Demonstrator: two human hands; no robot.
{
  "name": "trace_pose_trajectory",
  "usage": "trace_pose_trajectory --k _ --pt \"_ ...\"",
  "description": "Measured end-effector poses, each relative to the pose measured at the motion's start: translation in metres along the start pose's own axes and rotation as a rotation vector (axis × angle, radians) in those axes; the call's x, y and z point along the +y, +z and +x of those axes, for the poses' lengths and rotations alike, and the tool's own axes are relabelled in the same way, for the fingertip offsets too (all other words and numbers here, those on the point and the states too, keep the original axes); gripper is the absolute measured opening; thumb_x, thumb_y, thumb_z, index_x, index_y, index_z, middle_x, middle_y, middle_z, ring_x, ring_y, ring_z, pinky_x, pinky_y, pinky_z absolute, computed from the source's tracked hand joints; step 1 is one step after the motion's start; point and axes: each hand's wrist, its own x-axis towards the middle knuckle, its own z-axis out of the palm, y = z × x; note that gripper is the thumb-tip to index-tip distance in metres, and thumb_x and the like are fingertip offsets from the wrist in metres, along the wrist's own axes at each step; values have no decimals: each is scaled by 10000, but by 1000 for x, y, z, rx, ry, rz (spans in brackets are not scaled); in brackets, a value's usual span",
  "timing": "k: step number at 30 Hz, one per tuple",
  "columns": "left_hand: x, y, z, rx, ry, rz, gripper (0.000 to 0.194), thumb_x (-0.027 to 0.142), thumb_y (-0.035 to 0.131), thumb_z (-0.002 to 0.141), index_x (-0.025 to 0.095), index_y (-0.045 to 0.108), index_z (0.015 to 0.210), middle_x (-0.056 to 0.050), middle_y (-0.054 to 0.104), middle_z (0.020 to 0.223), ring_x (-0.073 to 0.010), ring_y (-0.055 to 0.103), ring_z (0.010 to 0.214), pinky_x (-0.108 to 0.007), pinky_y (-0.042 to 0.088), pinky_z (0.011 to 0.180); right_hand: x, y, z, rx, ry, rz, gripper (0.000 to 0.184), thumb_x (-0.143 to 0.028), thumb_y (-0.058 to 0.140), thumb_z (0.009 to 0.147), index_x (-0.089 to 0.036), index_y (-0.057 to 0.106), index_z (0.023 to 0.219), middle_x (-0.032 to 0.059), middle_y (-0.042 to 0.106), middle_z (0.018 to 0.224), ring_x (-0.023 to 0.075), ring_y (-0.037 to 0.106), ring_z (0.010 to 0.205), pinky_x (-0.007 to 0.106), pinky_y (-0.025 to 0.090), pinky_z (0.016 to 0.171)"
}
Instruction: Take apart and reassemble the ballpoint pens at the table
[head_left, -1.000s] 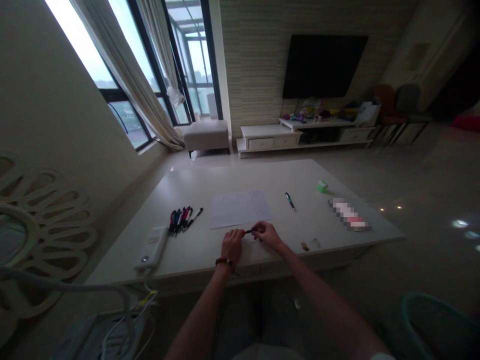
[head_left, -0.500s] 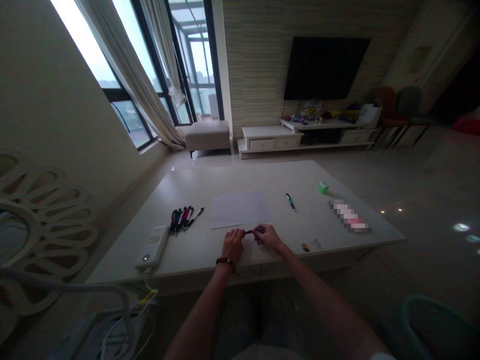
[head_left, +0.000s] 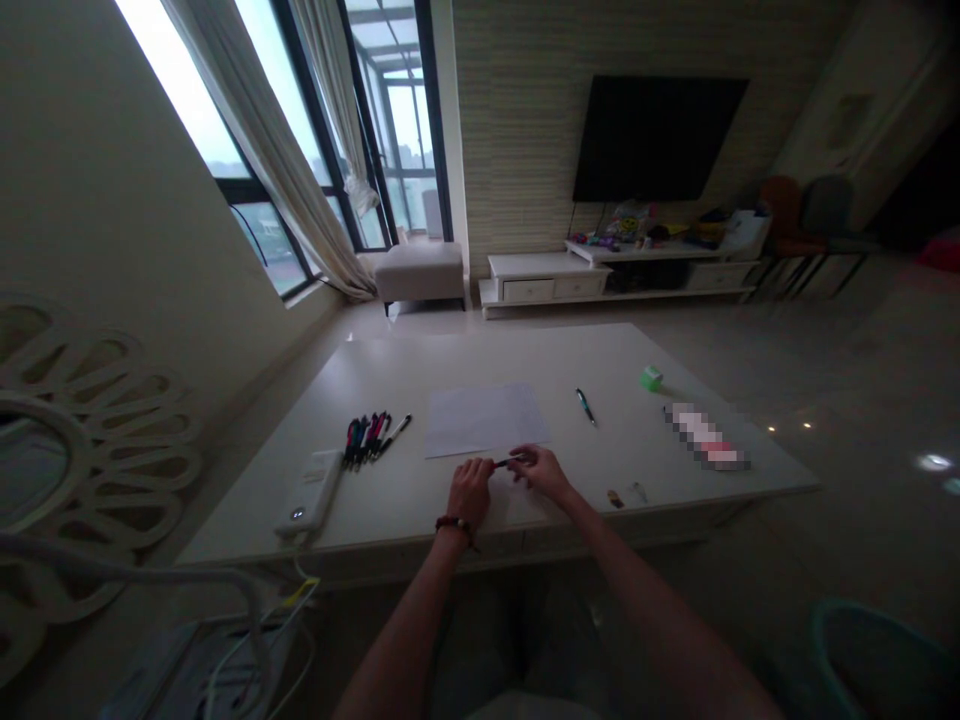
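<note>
My left hand (head_left: 471, 484), with a beaded bracelet at the wrist, is closed around one end of a dark pen (head_left: 502, 463). The fingers of my right hand (head_left: 538, 471) pinch the pen's other end. Both hands are low over the near side of the white table (head_left: 420, 510). Just beyond them lies a sheet of white paper (head_left: 484, 418). To the left, several pens (head_left: 367, 437) rest in a row. One more pen, blue and black (head_left: 585, 407), lies alone right of the paper.
A white power strip (head_left: 311, 495) sits at the table's left, its cable hanging over the edge. On the right are a small green box (head_left: 651, 378), a blurred-out pink item (head_left: 705, 437) and a small brown piece (head_left: 615, 498). A teal bin (head_left: 832, 640) stands on the floor.
The view has shifted slightly, so everything appears a little further right. My right-hand fingers have shifted and look somewhat more spread around the pen; my left hand keeps its grip.
</note>
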Motion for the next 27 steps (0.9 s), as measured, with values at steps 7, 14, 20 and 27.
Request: trace_pose_trajectory --k 7,14,20,27 --pt "2 -4 0 10 -4 -10 179 186 339 894 205 517 901 -35 581 852 -171 489 825 -304 335 734 -4 -3 -4 -62 -3 36 432 -558 608 658 -141 604 770 40 648 655 91 542 444 177 361 371" --pt "2 -4 -1 4 -6 4 195 180 329 894 204 521 918 -42 570 855 -177 487 823 -309 334 730 -4 -5 0 -5 -44 65 389 -504 619 658 -131 603 767 23 615 574 100 530 427 192 358 369" --pt "4 -7 -1 2 10 52 290 227 365 886 246 475 1153 -57 550 906 -188 481 838 -312 336 714 -9 -15 -3 1 -20 104 383 -472 631 654 -140 607 844 42 652 674 115 576 494 197 386 399" --pt "3 -6 -2 -52 1 138 241 211 376 880 255 528 1063 -41 541 875 -176 477 809 -315 324 721 -11 -10 -7 -33 -63 73 381 -511 582 712 -133 615 748 36 631 596 106 546 453 200 370 396"
